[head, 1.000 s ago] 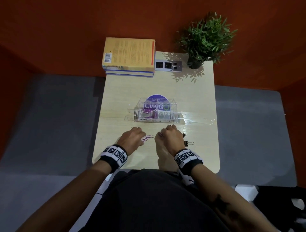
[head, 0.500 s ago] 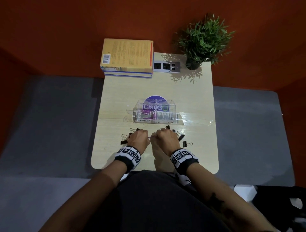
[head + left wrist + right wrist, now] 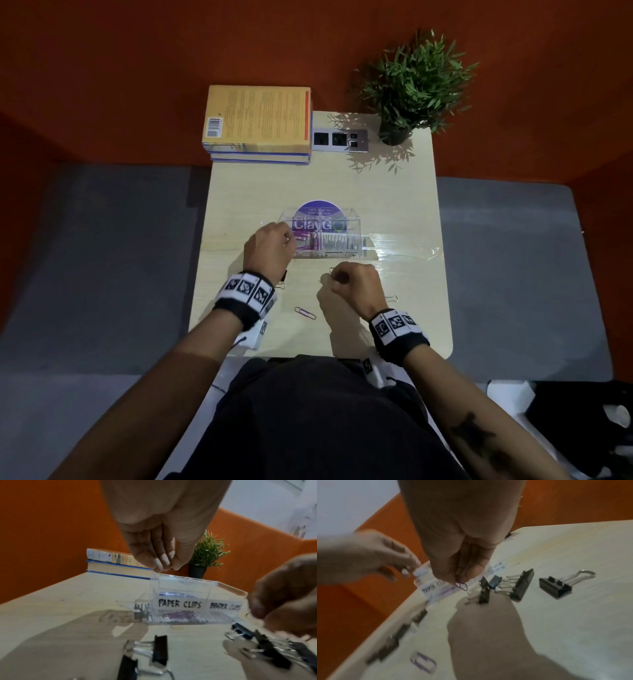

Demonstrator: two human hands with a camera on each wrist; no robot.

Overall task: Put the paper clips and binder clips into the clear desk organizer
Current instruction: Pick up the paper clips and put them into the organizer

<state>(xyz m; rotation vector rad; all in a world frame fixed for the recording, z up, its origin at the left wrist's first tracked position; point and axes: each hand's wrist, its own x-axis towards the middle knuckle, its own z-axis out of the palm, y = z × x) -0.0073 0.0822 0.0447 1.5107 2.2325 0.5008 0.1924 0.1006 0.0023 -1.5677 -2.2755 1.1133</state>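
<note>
The clear desk organizer (image 3: 342, 240) stands mid-table, its sections labelled PAPER CLIPS and BINDER CLIPS (image 3: 180, 603). Purple paper clips (image 3: 180, 615) lie in the left section. My left hand (image 3: 167, 566) hovers just above that section's rim with fingertips and thumb pressed together; I cannot see what they pinch, if anything. My right hand (image 3: 460, 580), in front of the organizer, pinches a purple paper clip (image 3: 462, 586). Several black binder clips (image 3: 554, 586) (image 3: 160, 649) lie on the table below both hands. Another paper clip (image 3: 305, 312) lies near the front.
Stacked books (image 3: 258, 123), a socket panel (image 3: 340, 139) and a potted plant (image 3: 411, 89) stand along the table's back edge. A round purple sticker (image 3: 318, 209) shows behind the organizer. A strip of clear tape (image 3: 404, 245) runs to the right edge.
My left hand has moved from the table's front centre up to the organizer's left section. My right hand stays in front of it, now raised with a paper clip.
</note>
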